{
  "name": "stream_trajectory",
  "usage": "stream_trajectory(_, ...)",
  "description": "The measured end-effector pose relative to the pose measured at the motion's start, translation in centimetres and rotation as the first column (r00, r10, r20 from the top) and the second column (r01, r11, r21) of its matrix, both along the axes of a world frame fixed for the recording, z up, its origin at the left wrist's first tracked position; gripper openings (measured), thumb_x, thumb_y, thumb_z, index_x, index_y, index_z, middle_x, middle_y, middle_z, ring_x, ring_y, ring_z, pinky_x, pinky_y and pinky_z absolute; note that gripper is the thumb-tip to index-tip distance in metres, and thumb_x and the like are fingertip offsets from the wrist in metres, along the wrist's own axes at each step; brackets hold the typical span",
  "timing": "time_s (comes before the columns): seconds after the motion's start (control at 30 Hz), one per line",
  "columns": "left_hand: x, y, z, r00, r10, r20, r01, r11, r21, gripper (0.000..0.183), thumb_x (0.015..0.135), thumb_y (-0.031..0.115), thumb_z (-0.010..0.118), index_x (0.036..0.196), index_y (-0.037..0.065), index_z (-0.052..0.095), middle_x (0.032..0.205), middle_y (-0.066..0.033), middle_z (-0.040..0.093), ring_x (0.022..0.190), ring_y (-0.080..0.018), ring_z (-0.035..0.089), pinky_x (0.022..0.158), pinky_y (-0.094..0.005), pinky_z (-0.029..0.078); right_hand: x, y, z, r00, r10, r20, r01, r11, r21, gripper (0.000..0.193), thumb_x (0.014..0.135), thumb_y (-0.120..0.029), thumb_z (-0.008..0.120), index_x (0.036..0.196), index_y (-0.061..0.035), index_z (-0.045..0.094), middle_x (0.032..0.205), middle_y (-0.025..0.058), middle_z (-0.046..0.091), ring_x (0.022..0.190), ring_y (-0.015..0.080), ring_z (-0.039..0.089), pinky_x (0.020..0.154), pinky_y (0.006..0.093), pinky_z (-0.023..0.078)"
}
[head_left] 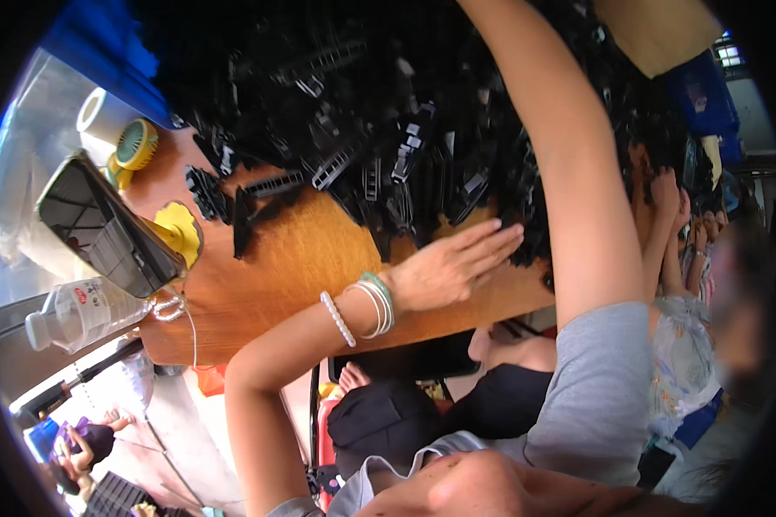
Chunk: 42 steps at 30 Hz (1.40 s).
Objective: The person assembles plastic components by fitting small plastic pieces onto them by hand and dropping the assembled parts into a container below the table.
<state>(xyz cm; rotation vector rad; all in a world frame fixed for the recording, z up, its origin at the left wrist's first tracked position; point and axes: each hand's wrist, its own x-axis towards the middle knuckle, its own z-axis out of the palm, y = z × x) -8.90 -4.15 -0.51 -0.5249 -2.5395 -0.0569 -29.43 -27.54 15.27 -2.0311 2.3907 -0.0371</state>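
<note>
My left hand (447, 265), with bracelets at its wrist, is over the near edge of the wooden table (319, 250). Its fingers stretch out to the right, and I see nothing held in it. Just beyond the fingertips lies a big heap of black plastic parts (336, 103), many of them narrow strips with ladder-like slots. A few loose black strips (272, 186) lie left of the heap. My right forearm (569, 146) reaches far across the heap and leaves the picture at the top, so my right hand is out of sight.
At the left stand a dark-screened phone (112, 233) on a yellow stand (181, 231), a small yellow-green fan (136, 145), a white roll (103, 116) and a clear plastic bottle (90, 314). To the right, a co-worker's hands (666, 194) are at the heap. A blue bin (707, 99) stands behind.
</note>
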Motion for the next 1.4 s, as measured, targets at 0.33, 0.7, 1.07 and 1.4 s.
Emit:
stream_trajectory(0.33,0.1,-0.2,1.2,0.992,-0.025,0.122,0.026,1.000,-0.010,0.053,0.081,0.015,0.055,0.134,0.006,0.057,0.152,-0.0133,0.042,0.145,-0.0277,0.032,0.122,-0.0438,0.023,0.0,0.0,-2.9,0.978,0.135,0.161,-0.132,0.991,-0.033,0.098,0.085,-0.081,0.039,0.149,-0.0075,0.040,0.155,0.0184,0.035,0.145,0.0342,0.030,0.118,0.0489,0.026)
stream_trajectory(0.7,1.0,0.8,0.9,0.996,-0.042,0.084,0.051,0.992,-0.115,0.055,0.081,0.018,0.054,0.134,0.002,0.056,0.151,-0.0133,0.044,0.145,-0.0273,0.033,0.121,-0.0437,0.024,1.8,1.7,-3.1,0.973,0.010,0.232,-0.018,0.999,0.033,0.111,0.075,-0.085,0.052,0.142,0.0041,0.046,0.153,0.0233,0.035,0.144,0.0354,0.031,0.117,0.0491,0.027)
stream_trajectory(1.07,-0.9,3.3,-0.1,0.989,-0.147,-0.015,0.147,0.989,-0.013,0.048,0.085,0.020,0.052,0.129,0.001,0.058,0.142,-0.0143,0.052,0.140,-0.0279,0.040,0.121,-0.0441,0.025,2.6,1.8,-3.4,0.905,-0.082,0.417,0.036,0.992,0.118,0.100,0.084,-0.069,0.060,0.147,0.0059,0.037,0.158,0.0230,0.027,0.144,0.0370,0.031,0.114,0.0467,0.032)
stream_trajectory(1.4,-1.1,3.9,-0.3,0.985,-0.159,-0.073,0.164,0.984,0.068,0.051,0.088,0.023,0.051,0.135,0.006,0.054,0.143,-0.0141,0.051,0.140,-0.0285,0.040,0.121,-0.0475,0.023,3.9,2.9,-4.0,0.911,-0.097,0.400,-0.029,0.954,0.298,0.108,0.077,-0.075,0.059,0.146,0.0049,0.039,0.156,0.0235,0.031,0.146,0.0351,0.027,0.117,0.0445,0.027)
